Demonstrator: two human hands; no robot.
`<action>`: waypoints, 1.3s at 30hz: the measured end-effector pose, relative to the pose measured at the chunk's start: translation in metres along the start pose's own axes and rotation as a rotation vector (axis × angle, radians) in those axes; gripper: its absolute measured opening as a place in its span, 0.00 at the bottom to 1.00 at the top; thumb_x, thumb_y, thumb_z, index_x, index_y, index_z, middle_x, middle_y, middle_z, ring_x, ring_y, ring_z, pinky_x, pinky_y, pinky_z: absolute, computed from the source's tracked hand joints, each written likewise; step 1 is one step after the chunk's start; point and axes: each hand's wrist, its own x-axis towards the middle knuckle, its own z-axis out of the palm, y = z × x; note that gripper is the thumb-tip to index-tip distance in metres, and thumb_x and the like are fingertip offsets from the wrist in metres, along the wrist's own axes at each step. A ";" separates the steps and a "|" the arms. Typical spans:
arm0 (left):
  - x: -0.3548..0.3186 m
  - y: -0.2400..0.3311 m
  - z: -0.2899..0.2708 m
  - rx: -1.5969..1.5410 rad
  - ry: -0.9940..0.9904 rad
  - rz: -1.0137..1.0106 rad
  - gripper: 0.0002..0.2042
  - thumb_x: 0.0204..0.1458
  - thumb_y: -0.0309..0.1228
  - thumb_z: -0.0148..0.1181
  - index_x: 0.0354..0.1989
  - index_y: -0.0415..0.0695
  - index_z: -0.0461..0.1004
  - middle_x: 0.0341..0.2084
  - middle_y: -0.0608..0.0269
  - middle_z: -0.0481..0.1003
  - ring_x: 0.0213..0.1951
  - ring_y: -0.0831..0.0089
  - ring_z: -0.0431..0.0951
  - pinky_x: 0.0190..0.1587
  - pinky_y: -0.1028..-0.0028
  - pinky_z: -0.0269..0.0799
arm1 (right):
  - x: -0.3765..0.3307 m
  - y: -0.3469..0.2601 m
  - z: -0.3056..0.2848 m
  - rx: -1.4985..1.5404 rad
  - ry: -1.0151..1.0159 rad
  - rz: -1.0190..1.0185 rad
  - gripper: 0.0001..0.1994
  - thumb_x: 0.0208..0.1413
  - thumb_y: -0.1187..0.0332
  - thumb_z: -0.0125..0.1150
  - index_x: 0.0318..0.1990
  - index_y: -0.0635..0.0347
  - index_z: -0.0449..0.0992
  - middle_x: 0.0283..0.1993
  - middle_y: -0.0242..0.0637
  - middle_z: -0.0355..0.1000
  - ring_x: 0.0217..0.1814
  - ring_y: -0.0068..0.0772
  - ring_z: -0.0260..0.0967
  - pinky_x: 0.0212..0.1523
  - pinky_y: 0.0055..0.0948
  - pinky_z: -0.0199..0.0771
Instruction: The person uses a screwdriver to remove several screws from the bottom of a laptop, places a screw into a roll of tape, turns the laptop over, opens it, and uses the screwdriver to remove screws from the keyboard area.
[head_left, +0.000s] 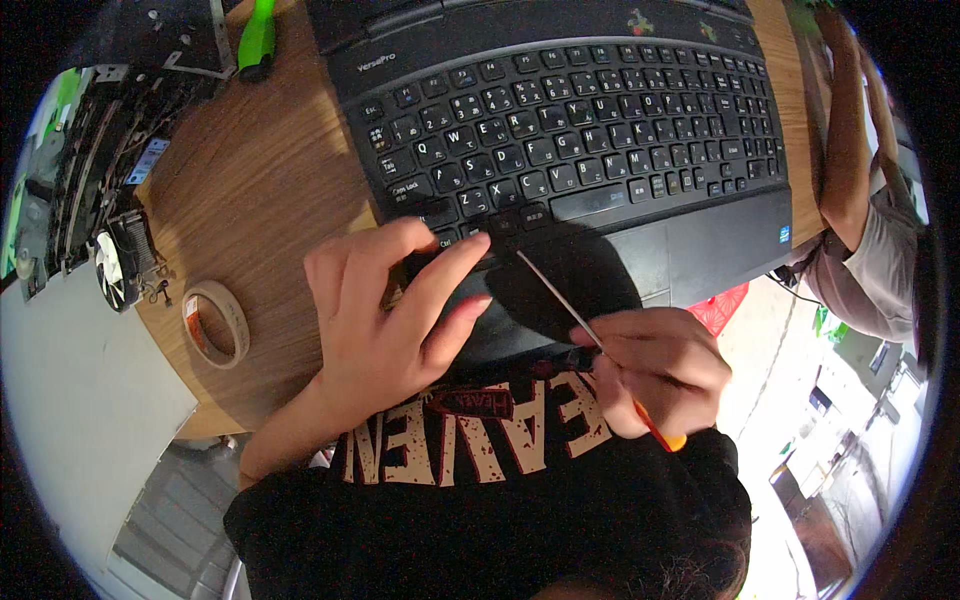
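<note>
A black laptop (690, 250) lies open on the wooden table, its keyboard facing me. My left hand (385, 310) rests over its near left corner, fingers apart, the index fingertip at the bottom-row keys. In my right hand (665, 370) is a screwdriver (560, 296) with a thin metal shaft and an orange-yellow handle. Its shaft slants up and left, with the tip over the front edge of the keyboard, near the bottom row. Whether the tip touches the laptop I cannot tell. A dark shadow falls across the palm rest and touchpad area.
Left on the table (250, 180) lie a roll of tape (218, 325), a small cooling fan with heatsink (118, 262) and dark computer parts (110, 130). A green-handled tool (257, 40) is at the back left. Another person's arm (846, 130) shows at the right.
</note>
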 end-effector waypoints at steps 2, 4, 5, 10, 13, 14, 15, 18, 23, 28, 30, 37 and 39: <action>0.002 0.000 0.003 0.087 -0.108 -0.036 0.18 0.39 0.33 0.66 0.43 0.50 0.78 0.39 0.61 0.68 0.37 0.65 0.66 0.43 0.67 0.60 | 0.001 -0.011 -0.001 0.000 0.091 0.011 0.11 0.37 0.86 0.59 0.14 0.65 0.63 0.24 0.45 0.68 0.22 0.43 0.74 0.20 0.31 0.81; 0.001 0.001 0.002 0.078 -0.118 -0.063 0.17 0.40 0.33 0.65 0.43 0.51 0.78 0.40 0.62 0.68 0.39 0.65 0.65 0.43 0.67 0.60 | 0.009 -0.010 -0.003 -0.056 -0.032 0.069 0.12 0.37 0.86 0.59 0.15 0.65 0.62 0.25 0.45 0.68 0.22 0.44 0.74 0.20 0.31 0.82; 0.001 0.002 0.002 0.072 -0.132 -0.079 0.17 0.41 0.33 0.65 0.43 0.52 0.78 0.40 0.62 0.68 0.40 0.65 0.64 0.44 0.67 0.59 | 0.010 -0.007 -0.005 -0.118 -0.145 0.126 0.12 0.37 0.87 0.58 0.15 0.65 0.61 0.25 0.46 0.68 0.23 0.45 0.75 0.19 0.31 0.82; 0.001 -0.002 0.001 0.047 -0.061 -0.042 0.16 0.42 0.34 0.65 0.43 0.53 0.78 0.41 0.66 0.68 0.40 0.66 0.66 0.44 0.66 0.58 | -0.001 -0.005 0.002 -0.030 0.041 -0.028 0.14 0.35 0.87 0.59 0.15 0.63 0.59 0.25 0.44 0.67 0.23 0.43 0.75 0.21 0.32 0.82; -0.004 -0.004 0.007 0.065 -0.101 -0.058 0.17 0.42 0.36 0.65 0.43 0.54 0.78 0.41 0.68 0.68 0.39 0.67 0.67 0.44 0.64 0.58 | -0.002 0.002 0.002 -0.113 -0.045 0.038 0.16 0.33 0.88 0.58 0.13 0.61 0.56 0.22 0.42 0.66 0.20 0.42 0.74 0.17 0.31 0.81; -0.005 -0.003 0.004 0.038 -0.068 -0.046 0.16 0.42 0.35 0.65 0.43 0.53 0.78 0.40 0.68 0.69 0.40 0.67 0.67 0.44 0.64 0.58 | -0.003 -0.001 0.004 -0.080 0.005 0.002 0.16 0.33 0.87 0.58 0.12 0.61 0.57 0.22 0.42 0.66 0.21 0.42 0.74 0.19 0.31 0.82; -0.006 -0.003 0.002 0.012 -0.037 -0.034 0.16 0.42 0.34 0.65 0.43 0.53 0.78 0.40 0.68 0.69 0.40 0.67 0.67 0.44 0.64 0.57 | -0.004 -0.005 0.005 -0.048 0.055 -0.033 0.16 0.34 0.87 0.59 0.12 0.60 0.57 0.22 0.42 0.66 0.22 0.41 0.74 0.21 0.31 0.82; -0.002 -0.005 0.006 0.024 -0.077 -0.029 0.16 0.41 0.33 0.65 0.43 0.53 0.78 0.39 0.68 0.69 0.40 0.67 0.67 0.44 0.64 0.57 | -0.001 0.001 0.000 -0.104 -0.056 0.013 0.15 0.37 0.88 0.57 0.13 0.63 0.57 0.24 0.45 0.67 0.23 0.45 0.75 0.20 0.32 0.82; 0.011 -0.007 0.006 0.005 -0.040 -0.007 0.20 0.41 0.32 0.66 0.46 0.51 0.76 0.39 0.68 0.70 0.39 0.67 0.68 0.45 0.64 0.57 | -0.004 -0.007 -0.011 -0.195 0.225 0.167 0.14 0.37 0.89 0.58 0.17 0.65 0.59 0.28 0.46 0.66 0.23 0.48 0.74 0.18 0.33 0.80; 0.045 0.004 0.007 0.000 -0.142 0.096 0.19 0.42 0.26 0.62 0.47 0.45 0.76 0.44 0.62 0.71 0.47 0.62 0.70 0.52 0.64 0.61 | -0.018 0.004 -0.024 -0.263 0.127 0.095 0.10 0.38 0.88 0.60 0.22 0.67 0.64 0.30 0.48 0.67 0.24 0.47 0.74 0.22 0.34 0.80; 0.059 0.009 0.012 -0.124 -0.219 0.206 0.20 0.42 0.28 0.63 0.47 0.42 0.75 0.47 0.59 0.72 0.50 0.61 0.72 0.52 0.63 0.64 | -0.019 -0.003 -0.034 -0.246 0.184 -0.009 0.11 0.39 0.88 0.59 0.24 0.69 0.62 0.29 0.46 0.63 0.22 0.52 0.73 0.20 0.36 0.82; 0.070 0.031 0.037 -0.161 -0.248 0.338 0.22 0.47 0.39 0.61 0.51 0.45 0.73 0.51 0.61 0.70 0.48 0.64 0.71 0.51 0.63 0.63 | -0.031 -0.014 -0.054 -0.454 0.310 0.287 0.13 0.48 0.88 0.53 0.30 0.61 0.56 0.34 0.44 0.59 0.30 0.54 0.74 0.26 0.38 0.78; 0.074 0.029 0.046 -0.060 -0.304 0.252 0.23 0.46 0.40 0.61 0.50 0.44 0.72 0.49 0.59 0.70 0.48 0.62 0.70 0.51 0.63 0.62 | -0.023 -0.005 -0.061 -0.513 0.245 0.390 0.11 0.45 0.86 0.57 0.26 0.61 0.62 0.34 0.45 0.65 0.30 0.46 0.74 0.27 0.33 0.75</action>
